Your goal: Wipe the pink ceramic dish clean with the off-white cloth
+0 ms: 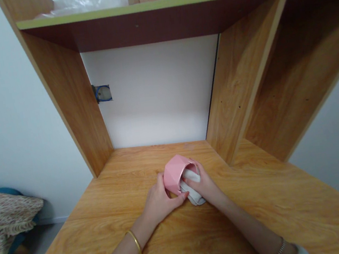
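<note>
At the far left, a patterned blanket (0, 211) lies beside the wooden desk (265, 214). Near the desk's middle, the person's left hand (160, 202) is wrapped around a pink cup (173, 175), which is tipped with its mouth facing right. A white cloth (193, 191) sits partly inside that mouth and partly trails out below. The right hand (207, 187) is closed on the cloth, pressing it in. The work looks midway: the cloth is inside, and the cup is not yet standing upright.

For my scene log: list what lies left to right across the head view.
Patterned bedding → left shelf panel → left hand → pink cup → right hand clutching a white cloth → right shelf panel.
</note>
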Demonstrator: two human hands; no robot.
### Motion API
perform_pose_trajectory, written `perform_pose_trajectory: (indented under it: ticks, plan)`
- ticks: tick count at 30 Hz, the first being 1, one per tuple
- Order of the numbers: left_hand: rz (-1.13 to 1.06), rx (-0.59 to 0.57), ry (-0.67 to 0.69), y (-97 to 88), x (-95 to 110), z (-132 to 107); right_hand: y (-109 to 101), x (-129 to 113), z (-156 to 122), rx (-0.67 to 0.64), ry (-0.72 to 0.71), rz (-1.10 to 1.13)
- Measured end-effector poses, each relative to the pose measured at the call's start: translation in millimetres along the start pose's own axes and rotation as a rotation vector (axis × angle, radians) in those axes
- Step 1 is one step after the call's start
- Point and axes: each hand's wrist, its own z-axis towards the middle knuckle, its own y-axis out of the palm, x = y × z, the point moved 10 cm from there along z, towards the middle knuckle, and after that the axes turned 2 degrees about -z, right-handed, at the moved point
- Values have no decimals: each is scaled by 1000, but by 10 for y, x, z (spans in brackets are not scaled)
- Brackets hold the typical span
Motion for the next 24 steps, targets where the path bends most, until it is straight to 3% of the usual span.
perform_pose_trajectory:
  ticks: [13,24]
  plan:
    - [-4,34,0,1,16,-10,-106,53,9,76,32,-160]
    - [-104,43,-15,0,48,-25,-131,-87,-5,49,65,-245]
